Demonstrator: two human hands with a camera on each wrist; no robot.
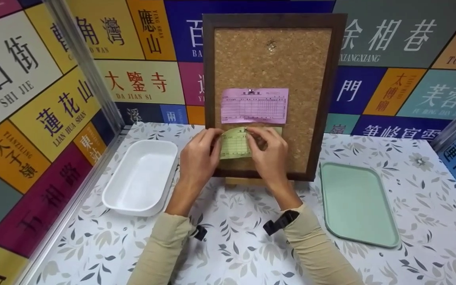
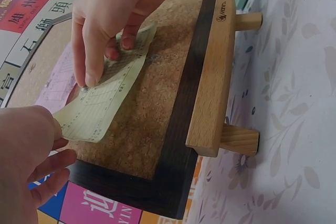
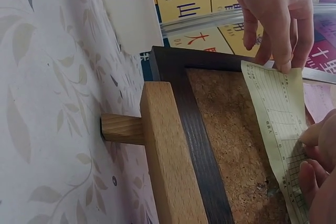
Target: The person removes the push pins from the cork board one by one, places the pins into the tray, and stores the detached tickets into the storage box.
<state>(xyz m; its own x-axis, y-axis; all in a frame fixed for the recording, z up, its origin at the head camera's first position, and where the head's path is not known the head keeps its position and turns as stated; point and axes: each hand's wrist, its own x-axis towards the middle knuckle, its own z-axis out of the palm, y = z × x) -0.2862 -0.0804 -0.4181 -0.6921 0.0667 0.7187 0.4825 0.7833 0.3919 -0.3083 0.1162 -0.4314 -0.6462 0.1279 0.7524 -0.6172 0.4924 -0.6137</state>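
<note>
1. Location: the green slip [image 1: 234,147] is at the cork board [image 1: 271,67], about 7 o'clock from its centre and just below, at 6 o'clock of, the pink slip [image 1: 253,107].
2. Left hand [image 1: 198,156]: thumb and fingers pinch the slip's 10 o'clock corner, presumably to keep it level and flat; remaining fingers are spread loosely.
3. Right hand [image 1: 270,152]: thumb and forefinger pinch what looks like a small pin [image 2: 84,89] at the slip's 12 o'clock edge; other fingers are curled inward. Mid-edge hold probably balances the paper. How deep the pin sits: cannot tell.
4. Support: a wooden stand [image 2: 215,77] runs beneath the frame's 6 o'clock edge, likely holding the board up and facing the person.
5. Edges: the slip's lower edge bows away from the cork. Its 9 o'clock end sits near the dark frame [image 1: 209,79], so leftward room looks scant; the gap to the pink slip is narrow. More cork shows toward 3 and 6 o'clock.
6. Surroundings: white tray [image 1: 139,170] at 8 o'clock from the board, green tray [image 1: 358,202] at 4 o'clock, both apart from the forearms.
</note>
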